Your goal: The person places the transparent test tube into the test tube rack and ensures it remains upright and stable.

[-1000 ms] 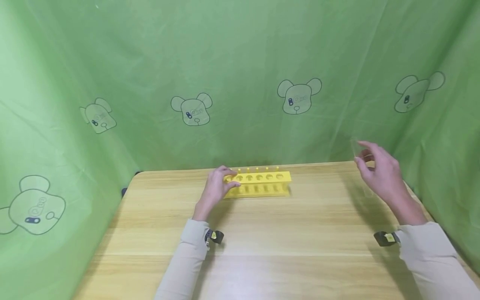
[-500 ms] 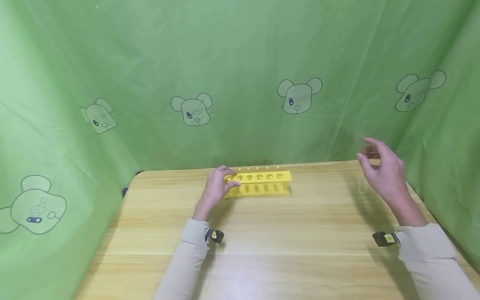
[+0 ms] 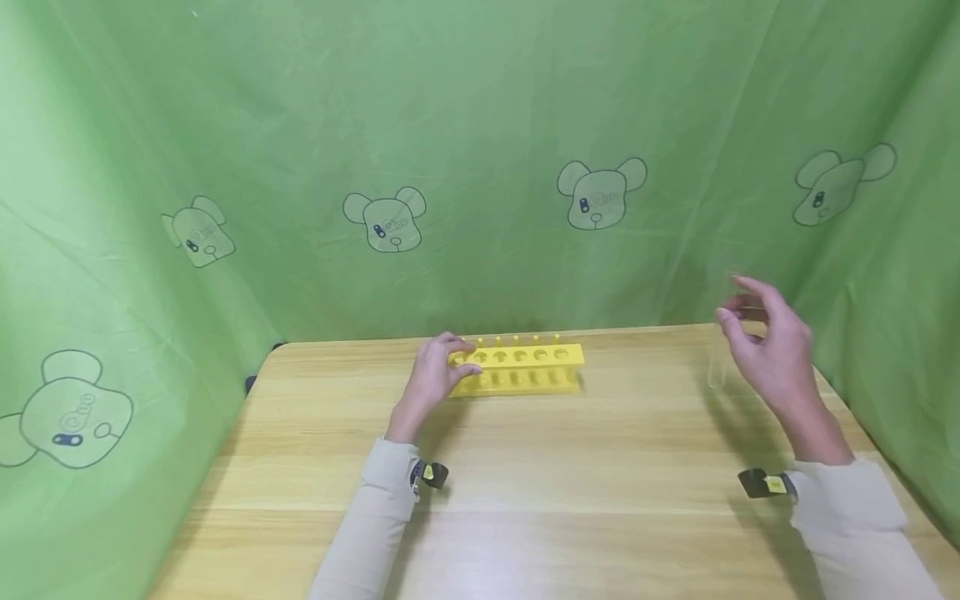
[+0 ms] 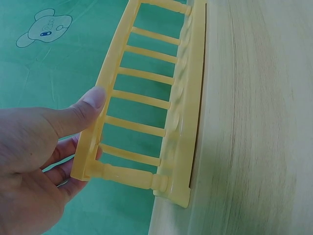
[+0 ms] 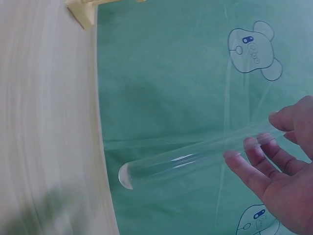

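A yellow test tube rack (image 3: 525, 358) stands near the table's back edge, its round holes showing along the top bar. My left hand (image 3: 433, 371) grips the rack's left end; in the left wrist view the thumb lies on the upper bar (image 4: 115, 68) with the fingers curled behind it. At the right, my right hand (image 3: 772, 346) holds a clear test tube (image 5: 171, 164) between thumb and fingers. The tube's rounded bottom points down over the table in the head view, and its faint upper part overlaps the green curtain.
The wooden table (image 3: 525, 483) spreads out in front of the rack. A green curtain (image 3: 480, 275) with printed bear heads hangs behind the table and along both sides. A dark camera (image 3: 761, 483) is strapped at the right wrist, another at the left (image 3: 433, 475).
The test tube has swung from tilted to nearly upright in my right hand, which has shifted slightly right. My left hand keeps its grip on the rack, which stays in place.
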Demonstrator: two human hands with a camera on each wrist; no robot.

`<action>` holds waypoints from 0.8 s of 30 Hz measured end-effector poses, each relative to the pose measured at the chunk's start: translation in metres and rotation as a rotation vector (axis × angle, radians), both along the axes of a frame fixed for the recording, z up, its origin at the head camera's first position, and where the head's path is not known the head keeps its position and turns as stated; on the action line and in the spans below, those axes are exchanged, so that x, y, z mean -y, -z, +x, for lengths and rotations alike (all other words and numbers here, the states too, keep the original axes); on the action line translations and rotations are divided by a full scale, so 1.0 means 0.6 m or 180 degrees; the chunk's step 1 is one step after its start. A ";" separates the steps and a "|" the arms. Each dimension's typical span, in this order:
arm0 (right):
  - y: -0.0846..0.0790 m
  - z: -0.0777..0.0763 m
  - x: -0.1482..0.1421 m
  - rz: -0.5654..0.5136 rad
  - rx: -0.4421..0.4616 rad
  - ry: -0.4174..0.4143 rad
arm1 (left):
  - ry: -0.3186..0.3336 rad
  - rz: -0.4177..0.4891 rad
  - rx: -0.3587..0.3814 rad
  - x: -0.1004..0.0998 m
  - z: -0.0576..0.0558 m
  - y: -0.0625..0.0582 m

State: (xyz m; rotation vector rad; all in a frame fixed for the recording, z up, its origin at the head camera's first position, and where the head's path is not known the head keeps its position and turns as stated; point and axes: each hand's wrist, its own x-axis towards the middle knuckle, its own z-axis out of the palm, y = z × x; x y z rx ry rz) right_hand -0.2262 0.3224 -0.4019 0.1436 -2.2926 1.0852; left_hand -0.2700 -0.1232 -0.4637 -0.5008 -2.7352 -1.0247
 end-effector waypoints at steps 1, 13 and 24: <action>-0.001 0.002 0.001 -0.0041 -0.0001 -0.0011 | -0.0005 -0.0006 0.0016 0.000 0.001 0.000; -0.013 0.006 0.017 -0.0247 -0.0123 -0.0091 | -0.0022 -0.0027 -0.0045 0.006 0.000 -0.002; -0.010 0.010 0.016 -0.0361 -0.0152 -0.0048 | 0.0092 -0.0078 -0.0188 0.005 -0.006 0.004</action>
